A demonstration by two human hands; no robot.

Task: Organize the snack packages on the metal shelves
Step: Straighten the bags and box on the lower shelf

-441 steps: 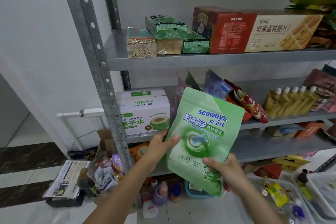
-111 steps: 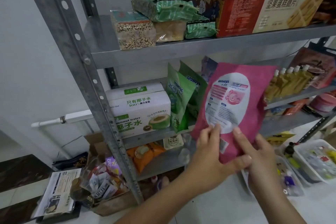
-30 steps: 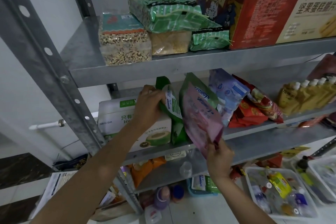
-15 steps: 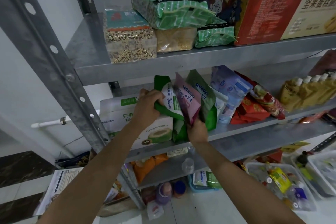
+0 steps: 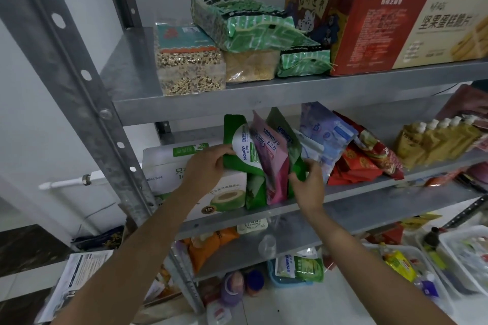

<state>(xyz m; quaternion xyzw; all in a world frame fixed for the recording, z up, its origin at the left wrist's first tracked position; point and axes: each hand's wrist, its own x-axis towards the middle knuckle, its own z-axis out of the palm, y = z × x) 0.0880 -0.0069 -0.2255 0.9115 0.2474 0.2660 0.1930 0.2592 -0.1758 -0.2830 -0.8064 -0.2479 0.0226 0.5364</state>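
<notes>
**Tidying the pouch row**

The pink pouch (image 5: pixel 272 163) stands on the middle shelf (image 5: pixel 369 194), sandwiched. The left hand (image 5: pixel 208 166) grips the left green pouch (image 5: pixel 239 157), and the right hand (image 5: pixel 309 183) pinches the right green pouch (image 5: pixel 296 163) low down. Next, I'd guess: press them snug, then release gently.

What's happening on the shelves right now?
A person is arranging pouches on the middle shelf. The left hand grips the left green pouch, which stands against the white box. The right hand pinches the lower edge of the right green pouch. A pink pouch stands upright between the two.
</notes>
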